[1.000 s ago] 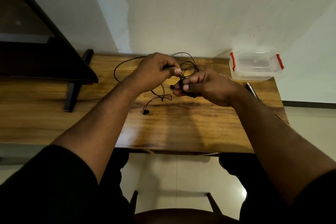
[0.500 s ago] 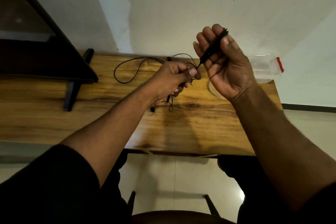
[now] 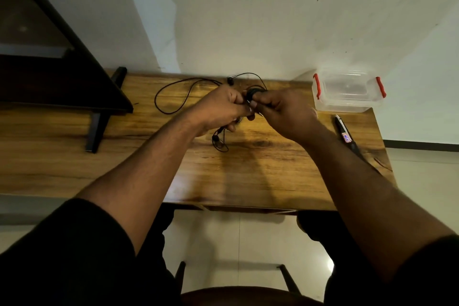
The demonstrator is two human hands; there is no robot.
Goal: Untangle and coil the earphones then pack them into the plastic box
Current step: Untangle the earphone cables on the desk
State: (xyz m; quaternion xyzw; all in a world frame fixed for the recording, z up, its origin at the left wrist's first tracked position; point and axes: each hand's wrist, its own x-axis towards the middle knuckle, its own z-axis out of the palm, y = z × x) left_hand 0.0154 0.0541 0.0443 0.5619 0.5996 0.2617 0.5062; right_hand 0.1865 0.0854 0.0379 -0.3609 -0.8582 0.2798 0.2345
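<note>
Black earphones point(image 3: 173, 89) lie partly on the wooden table point(image 3: 273, 169), a long loop of cable trailing to the back left and one earbud near the wall. My left hand point(image 3: 221, 109) grips a bunch of the cable, and a short loop hangs below it. My right hand point(image 3: 283, 112) holds a small coil of the cable against the left hand's fingertips. The clear plastic box point(image 3: 347, 93) with red clips stands closed at the table's back right corner, apart from both hands.
A pen point(image 3: 344, 131) lies along the table's right edge. A dark stand with a slanted panel point(image 3: 94, 117) occupies the back left of the table. A chair point(image 3: 236, 293) is below, in front of the table edge.
My right hand, raised high with the cable half a second ago, has come back down to meet my left hand. The plastic box is uncovered again.
</note>
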